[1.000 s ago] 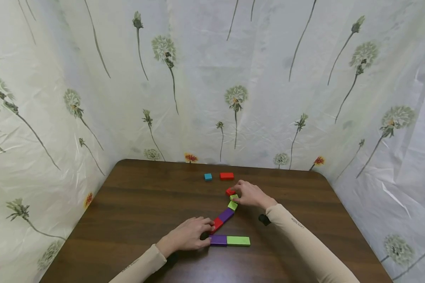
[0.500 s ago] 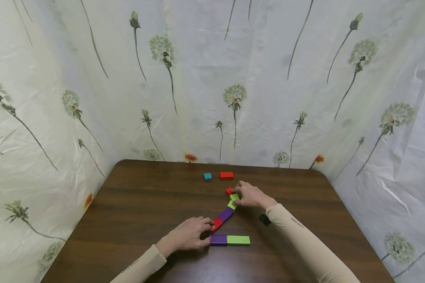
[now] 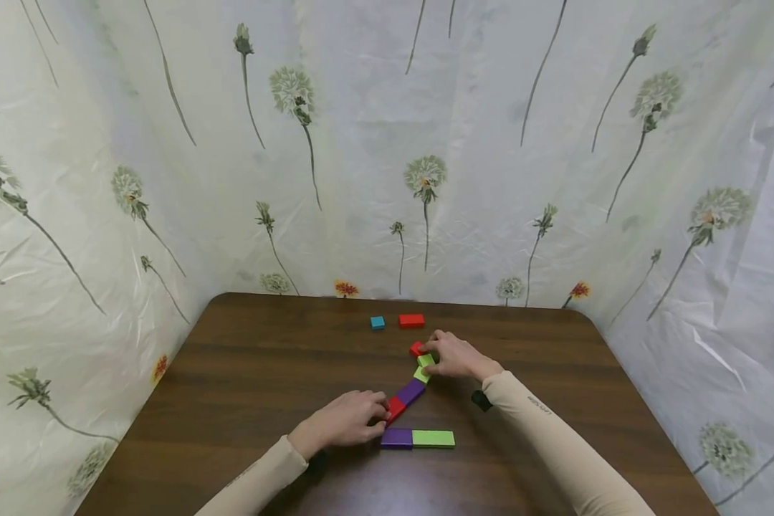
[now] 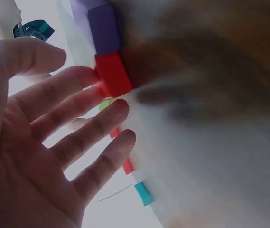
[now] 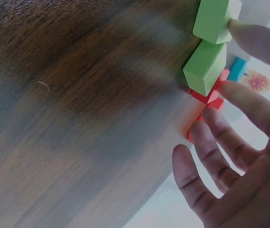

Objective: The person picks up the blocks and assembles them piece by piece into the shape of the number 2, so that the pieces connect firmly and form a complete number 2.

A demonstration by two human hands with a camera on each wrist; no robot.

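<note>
A slanting row of blocks runs up the table: a red block, a purple block, two light-green blocks, and a small red block at the far end. My left hand is at the near end, its fingertips touching the red block while the thumb stands apart. At the far end is my right hand. In the right wrist view its thumb touches the nearer green block; the index fingertip is against the small red block, beside the other green block.
Nearer me, a purple block and a long green block lie end to end. A blue block and a red block lie near the back edge of the brown table. A flowered curtain hangs around it.
The farther green block has turned slightly under my right hand, whose thumb has come down to the nearer green block. My left thumb has drawn up, away from the front purple block.
</note>
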